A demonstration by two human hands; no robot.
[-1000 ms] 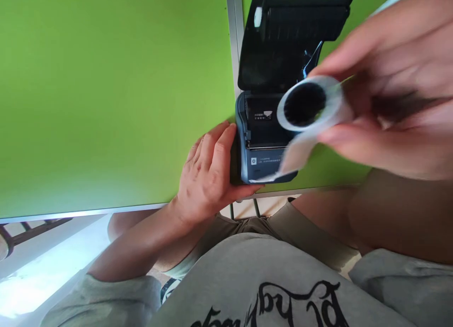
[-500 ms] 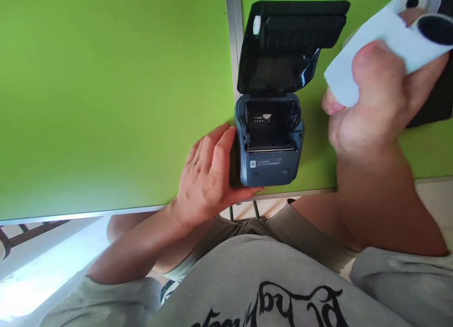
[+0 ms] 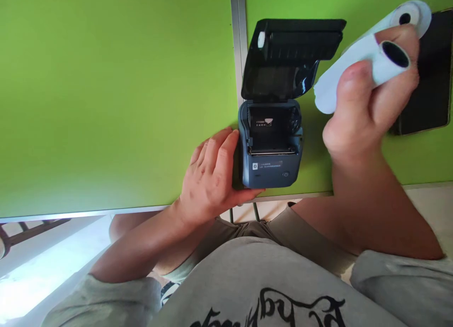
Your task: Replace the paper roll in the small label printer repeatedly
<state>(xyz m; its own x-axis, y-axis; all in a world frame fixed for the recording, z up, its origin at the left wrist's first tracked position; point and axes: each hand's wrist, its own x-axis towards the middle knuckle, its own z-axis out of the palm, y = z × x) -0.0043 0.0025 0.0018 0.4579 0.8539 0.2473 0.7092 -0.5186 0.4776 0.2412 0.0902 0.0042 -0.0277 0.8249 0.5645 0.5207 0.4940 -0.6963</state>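
Observation:
A small dark blue label printer (image 3: 272,173) sits at the table's front edge, its black lid (image 3: 283,48) swung up and its roll compartment (image 3: 274,124) bare inside. My left hand (image 3: 212,169) grips the printer's left side, with the thumb along its front. To the right of the lid, my right hand (image 3: 364,91) is closed around a white paper roll (image 3: 343,72), held tilted with its dark hollow core facing up and to the right. Another white roll (image 3: 412,18) shows just behind that hand, partly hidden by it.
A black phone or tablet-like slab (image 3: 430,77) lies on the right of the green table (image 3: 116,96). A grey metal seam (image 3: 239,44) runs back from behind the printer. My legs and grey shirt (image 3: 255,270) are below the table's front edge.
My right hand has brought the paper roll left and nearer to me, showing more of the second roll and the black slab. My left hand still holds the printer.

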